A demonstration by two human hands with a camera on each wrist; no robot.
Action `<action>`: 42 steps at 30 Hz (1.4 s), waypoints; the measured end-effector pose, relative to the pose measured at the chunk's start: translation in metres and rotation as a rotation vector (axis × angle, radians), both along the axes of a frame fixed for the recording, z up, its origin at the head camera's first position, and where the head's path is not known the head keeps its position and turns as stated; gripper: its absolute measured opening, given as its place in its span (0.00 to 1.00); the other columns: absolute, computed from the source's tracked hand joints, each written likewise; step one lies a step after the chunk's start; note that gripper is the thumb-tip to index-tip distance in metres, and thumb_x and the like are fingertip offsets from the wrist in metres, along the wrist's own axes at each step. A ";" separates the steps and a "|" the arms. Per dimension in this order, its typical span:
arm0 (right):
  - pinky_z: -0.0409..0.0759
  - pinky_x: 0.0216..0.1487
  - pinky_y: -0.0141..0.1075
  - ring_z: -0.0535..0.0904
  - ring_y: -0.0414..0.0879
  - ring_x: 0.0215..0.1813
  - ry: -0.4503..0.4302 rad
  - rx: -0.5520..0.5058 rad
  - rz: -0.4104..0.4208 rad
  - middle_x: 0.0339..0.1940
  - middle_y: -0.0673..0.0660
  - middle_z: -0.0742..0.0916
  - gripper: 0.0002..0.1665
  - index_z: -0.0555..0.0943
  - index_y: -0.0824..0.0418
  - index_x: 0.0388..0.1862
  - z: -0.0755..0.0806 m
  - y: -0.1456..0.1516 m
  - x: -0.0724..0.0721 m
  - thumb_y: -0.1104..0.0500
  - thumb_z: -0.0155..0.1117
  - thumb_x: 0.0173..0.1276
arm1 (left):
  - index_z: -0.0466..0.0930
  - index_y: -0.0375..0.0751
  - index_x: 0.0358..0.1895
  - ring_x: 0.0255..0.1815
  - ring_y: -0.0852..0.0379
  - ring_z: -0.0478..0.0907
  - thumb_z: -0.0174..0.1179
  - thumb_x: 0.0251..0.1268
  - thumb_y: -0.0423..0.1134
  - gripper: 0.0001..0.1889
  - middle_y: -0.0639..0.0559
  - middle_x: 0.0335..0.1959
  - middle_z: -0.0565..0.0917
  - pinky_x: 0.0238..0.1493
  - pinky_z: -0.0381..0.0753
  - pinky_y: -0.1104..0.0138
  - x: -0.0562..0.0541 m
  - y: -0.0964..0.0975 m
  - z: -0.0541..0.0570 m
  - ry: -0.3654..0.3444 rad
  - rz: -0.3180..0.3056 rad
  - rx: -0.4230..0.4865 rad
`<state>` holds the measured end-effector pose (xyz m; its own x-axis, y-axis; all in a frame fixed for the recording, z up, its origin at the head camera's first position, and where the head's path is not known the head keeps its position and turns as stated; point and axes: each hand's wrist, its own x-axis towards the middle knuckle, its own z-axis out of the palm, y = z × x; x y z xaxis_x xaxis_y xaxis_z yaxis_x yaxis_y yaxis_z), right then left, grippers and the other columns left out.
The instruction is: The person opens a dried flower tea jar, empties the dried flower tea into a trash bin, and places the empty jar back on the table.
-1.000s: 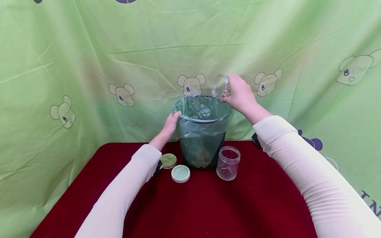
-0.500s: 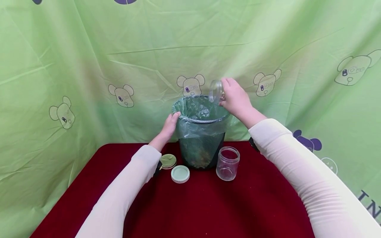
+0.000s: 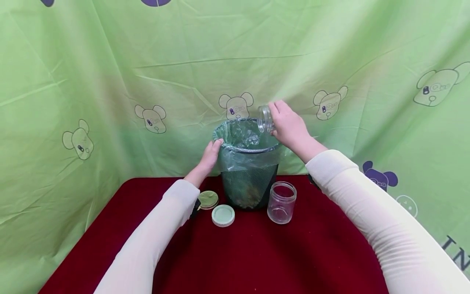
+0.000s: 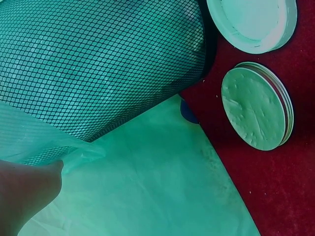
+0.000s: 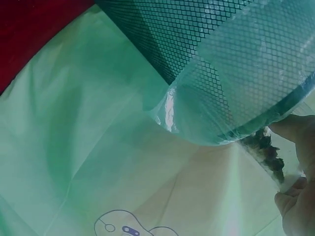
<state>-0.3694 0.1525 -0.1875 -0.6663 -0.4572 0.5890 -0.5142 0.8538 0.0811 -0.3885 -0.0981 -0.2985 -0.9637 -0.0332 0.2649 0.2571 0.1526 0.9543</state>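
Note:
A black mesh wastebasket (image 3: pixel 250 185) stands upright at the table's back edge, lined with a clear green plastic bag (image 3: pixel 242 158) folded over its rim. My left hand (image 3: pixel 210 154) grips the lined rim on the left side. With my right hand (image 3: pixel 289 125) I hold a clear glass jar (image 3: pixel 262 119) tipped sideways over the right part of the opening, mouth turned left and down. Dark dried bits (image 5: pixel 269 156) show inside it in the right wrist view. A second clear glass jar (image 3: pixel 281 203) stands upright, lidless, just right of the wastebasket's base.
Two lids lie left of the wastebasket's base: a pale one (image 3: pixel 222 215) in front and a green one (image 4: pixel 253 108) behind it, near my left wrist. Dark red cloth (image 3: pixel 264 261) covers the table. A green printed curtain (image 3: pixel 176 61) hangs close behind.
My right hand has lowered and shifted slightly left with the jar, tipping it further over the wastebasket. The bits seen in it earlier from the head are now mostly hidden. My left hand stays put.

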 end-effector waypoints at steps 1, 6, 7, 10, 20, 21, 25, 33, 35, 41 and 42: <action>0.77 0.54 0.50 0.70 0.61 0.60 0.004 0.005 0.004 0.60 0.70 0.73 0.50 0.63 0.73 0.67 0.000 0.000 0.000 0.70 0.78 0.46 | 0.58 0.26 0.70 0.70 0.41 0.59 0.47 0.68 0.53 0.37 0.33 0.70 0.63 0.69 0.56 0.55 0.000 0.000 0.000 -0.004 0.001 -0.003; 0.78 0.53 0.48 0.71 0.60 0.57 0.058 0.041 0.034 0.55 0.69 0.74 0.47 0.65 0.73 0.63 -0.002 0.000 -0.003 0.72 0.78 0.44 | 0.52 0.24 0.72 0.73 0.41 0.53 0.46 0.67 0.54 0.41 0.32 0.73 0.56 0.71 0.52 0.56 0.001 0.000 0.002 -0.011 0.004 -0.013; 0.78 0.52 0.47 0.72 0.60 0.56 0.073 0.049 0.042 0.54 0.68 0.74 0.47 0.66 0.73 0.62 -0.003 0.000 -0.003 0.72 0.78 0.43 | 0.51 0.24 0.73 0.74 0.41 0.52 0.46 0.67 0.54 0.41 0.33 0.74 0.56 0.72 0.52 0.56 0.001 0.000 0.002 -0.011 0.004 -0.014; 0.79 0.51 0.47 0.73 0.59 0.53 0.113 0.066 0.064 0.51 0.68 0.75 0.45 0.67 0.74 0.60 -0.004 0.001 -0.004 0.74 0.77 0.42 | 0.58 0.26 0.70 0.70 0.41 0.59 0.46 0.67 0.53 0.37 0.33 0.70 0.62 0.70 0.56 0.55 0.001 0.000 0.002 0.001 -0.003 -0.012; 0.76 0.56 0.46 0.72 0.60 0.55 0.143 0.098 0.084 0.51 0.68 0.75 0.45 0.67 0.74 0.59 -0.005 0.002 -0.003 0.75 0.77 0.40 | 0.64 0.27 0.66 0.67 0.42 0.62 0.47 0.66 0.55 0.36 0.33 0.66 0.67 0.68 0.59 0.54 0.001 0.000 0.001 0.009 0.010 -0.031; 0.76 0.56 0.46 0.71 0.60 0.55 0.143 0.102 0.086 0.51 0.68 0.75 0.45 0.67 0.74 0.59 -0.006 0.002 -0.003 0.75 0.77 0.39 | 0.63 0.27 0.66 0.67 0.42 0.62 0.47 0.65 0.55 0.36 0.33 0.67 0.66 0.68 0.58 0.54 0.000 0.000 0.001 0.007 0.009 -0.032; 0.74 0.59 0.46 0.71 0.61 0.57 0.141 0.119 0.089 0.51 0.69 0.76 0.45 0.67 0.74 0.59 -0.005 0.003 -0.004 0.75 0.76 0.39 | 0.55 0.26 0.72 0.73 0.43 0.54 0.46 0.65 0.56 0.41 0.34 0.73 0.58 0.71 0.53 0.56 0.000 0.000 0.001 -0.009 0.007 -0.034; 0.67 0.66 0.48 0.70 0.64 0.60 0.154 0.164 0.102 0.51 0.69 0.76 0.43 0.68 0.73 0.57 -0.005 0.002 -0.006 0.76 0.76 0.39 | 0.66 0.28 0.63 0.63 0.45 0.65 0.46 0.66 0.54 0.33 0.35 0.63 0.69 0.67 0.60 0.56 0.001 0.000 0.001 0.017 0.009 -0.025; 0.66 0.67 0.48 0.70 0.64 0.60 0.167 0.180 0.109 0.51 0.70 0.76 0.42 0.68 0.73 0.57 -0.006 0.003 -0.007 0.77 0.74 0.39 | 0.67 0.29 0.62 0.62 0.46 0.65 0.46 0.67 0.54 0.32 0.35 0.62 0.69 0.66 0.61 0.56 0.001 0.000 0.001 0.021 0.009 -0.020; 0.60 0.70 0.47 0.69 0.66 0.61 0.193 0.219 0.131 0.53 0.72 0.75 0.43 0.68 0.76 0.60 -0.007 0.004 -0.008 0.78 0.73 0.41 | 0.65 0.28 0.64 0.63 0.45 0.65 0.46 0.66 0.54 0.33 0.34 0.63 0.69 0.66 0.61 0.55 0.001 0.001 0.002 0.013 0.007 -0.018; 0.60 0.70 0.47 0.69 0.66 0.62 0.196 0.223 0.134 0.53 0.72 0.75 0.43 0.67 0.76 0.60 -0.008 0.004 -0.009 0.78 0.72 0.41 | 0.65 0.28 0.64 0.63 0.45 0.64 0.46 0.66 0.54 0.34 0.34 0.64 0.68 0.67 0.60 0.55 0.001 0.001 0.002 0.010 0.007 -0.019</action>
